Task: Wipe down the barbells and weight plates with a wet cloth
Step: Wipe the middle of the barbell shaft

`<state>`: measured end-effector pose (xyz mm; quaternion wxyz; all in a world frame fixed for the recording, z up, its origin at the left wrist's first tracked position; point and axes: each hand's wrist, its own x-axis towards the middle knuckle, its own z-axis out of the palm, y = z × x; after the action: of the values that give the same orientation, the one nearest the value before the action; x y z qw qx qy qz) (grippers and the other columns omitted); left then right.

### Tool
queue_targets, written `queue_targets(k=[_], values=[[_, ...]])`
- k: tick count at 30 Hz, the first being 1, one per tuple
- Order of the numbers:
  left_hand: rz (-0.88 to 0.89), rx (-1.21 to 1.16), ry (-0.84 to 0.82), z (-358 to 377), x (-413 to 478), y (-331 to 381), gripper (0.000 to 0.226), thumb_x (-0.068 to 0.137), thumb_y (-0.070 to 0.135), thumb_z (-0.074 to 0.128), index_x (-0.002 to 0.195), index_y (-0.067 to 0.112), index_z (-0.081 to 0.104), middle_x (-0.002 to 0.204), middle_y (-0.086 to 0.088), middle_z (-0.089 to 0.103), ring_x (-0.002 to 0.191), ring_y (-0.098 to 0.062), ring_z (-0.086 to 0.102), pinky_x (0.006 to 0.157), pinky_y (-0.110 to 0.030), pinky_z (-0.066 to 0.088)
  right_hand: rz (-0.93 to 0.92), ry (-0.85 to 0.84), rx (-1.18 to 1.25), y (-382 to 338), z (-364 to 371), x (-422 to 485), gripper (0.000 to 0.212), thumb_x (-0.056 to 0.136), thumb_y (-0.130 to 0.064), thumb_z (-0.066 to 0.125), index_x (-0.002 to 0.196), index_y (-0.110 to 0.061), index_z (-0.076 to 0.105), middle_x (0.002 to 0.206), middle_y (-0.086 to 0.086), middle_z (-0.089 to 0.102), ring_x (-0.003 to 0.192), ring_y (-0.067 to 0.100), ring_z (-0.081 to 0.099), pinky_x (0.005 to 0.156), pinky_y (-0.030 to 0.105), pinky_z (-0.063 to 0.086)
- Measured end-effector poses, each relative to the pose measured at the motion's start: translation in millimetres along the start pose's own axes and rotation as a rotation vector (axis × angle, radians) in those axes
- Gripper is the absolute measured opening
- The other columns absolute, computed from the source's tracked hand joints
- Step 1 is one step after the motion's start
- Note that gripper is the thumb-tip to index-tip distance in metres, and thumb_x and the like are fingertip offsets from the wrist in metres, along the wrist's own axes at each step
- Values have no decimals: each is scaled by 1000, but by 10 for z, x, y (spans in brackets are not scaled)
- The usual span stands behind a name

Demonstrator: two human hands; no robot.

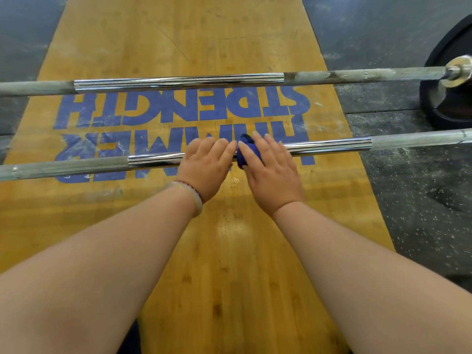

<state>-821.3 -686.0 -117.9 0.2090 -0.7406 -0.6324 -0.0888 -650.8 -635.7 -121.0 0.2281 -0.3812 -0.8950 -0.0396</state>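
Two steel barbells lie across a wooden lifting platform. The near barbell (319, 147) runs left to right, and both my hands lie on its smooth chrome middle. My left hand (204, 166) rests on the bar with fingers laid over it. Just to its right, my right hand (270, 172) presses a blue cloth (242, 155) wrapped around the bar; most of the cloth is hidden under my fingers. The far barbell (178, 82) lies parallel beyond, its knurled ends chalky. A black weight plate (441, 103) sits on its right end.
The wooden platform (229, 251) carries a blue logo under the bars. Dark speckled rubber flooring (413, 200) flanks it on both sides. A bracelet circles my left wrist (190, 194).
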Motion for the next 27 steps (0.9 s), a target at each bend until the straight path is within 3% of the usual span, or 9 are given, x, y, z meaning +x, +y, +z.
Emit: queue_targets(k=[3, 6, 7, 10, 12, 16, 19, 21, 27], values=[[-30, 67, -2, 67, -132, 88, 54, 87, 8, 34, 140, 7, 32, 118, -6, 49, 99, -25, 43, 88, -36, 32, 374, 86, 24, 196, -5, -104, 43, 93, -22, 48, 136, -19, 46, 147, 14, 39, 136, 33, 31, 113, 46, 15], [-78, 97, -30, 46, -75, 102, 55, 84, 7, 22, 138, 8, 31, 114, -5, 43, 95, -25, 42, 85, -36, 31, 777, 141, 101, 277, -82, -127, 48, 96, -17, 41, 144, -15, 37, 155, 17, 21, 142, 39, 16, 115, 51, 15], [-84, 112, -41, 35, -47, 105, 53, 83, 8, 22, 134, 9, 34, 110, -5, 46, 90, -24, 45, 81, -36, 32, 753, 127, 112, 223, -84, -106, 51, 95, -14, 42, 146, -15, 35, 156, 17, 18, 143, 40, 12, 115, 49, 14], [-59, 109, -48, 0, 71, 68, 39, 83, 12, 26, 119, 11, 40, 91, -3, 59, 69, -23, 52, 65, -33, 36, 306, 48, 83, -13, 38, -117, 58, 92, -13, 50, 146, -18, 30, 156, 15, 19, 144, 35, 7, 117, 46, 12], [-17, 106, -69, -9, 129, 28, 29, 84, 14, 34, 112, 11, 41, 82, -1, 58, 61, -21, 50, 57, -29, 36, 202, 22, 85, -47, 101, -130, 59, 91, -16, 53, 145, -24, 29, 155, 12, 23, 143, 30, 7, 116, 46, 17], [16, 174, -209, -61, 205, -44, 29, 85, 17, 56, 107, 13, 36, 76, 0, 49, 55, -18, 38, 53, -30, 33, 309, 88, 103, 104, 67, -52, 60, 81, -10, 61, 137, -24, 42, 153, 15, 29, 142, 32, 14, 114, 47, 21], [52, 87, -413, -120, 304, -95, 20, 100, 22, 38, 117, 13, 36, 85, -1, 41, 64, -19, 43, 58, -31, 36, 372, 85, 137, 110, 55, 10, 63, 77, -9, 62, 136, -21, 46, 153, 16, 27, 143, 33, 13, 118, 39, 2], [55, 4, -471, -179, 393, -127, 24, 102, 32, 34, 118, 14, 38, 87, -1, 46, 66, -20, 50, 56, -32, 39, 364, 68, 146, 109, 23, 33, 59, 76, -13, 61, 133, -20, 49, 153, 16, 27, 143, 34, 12, 117, 35, -6], [-45, -251, -752, -240, 618, -250, 37, 95, 54, 39, 101, 18, 45, 75, 2, 52, 60, -14, 49, 55, -31, 43, 604, 51, 233, 61, -101, 152, 53, 78, -32, 49, 128, -14, 53, 153, 15, 26, 144, 36, 9, 116, 43, -2]])
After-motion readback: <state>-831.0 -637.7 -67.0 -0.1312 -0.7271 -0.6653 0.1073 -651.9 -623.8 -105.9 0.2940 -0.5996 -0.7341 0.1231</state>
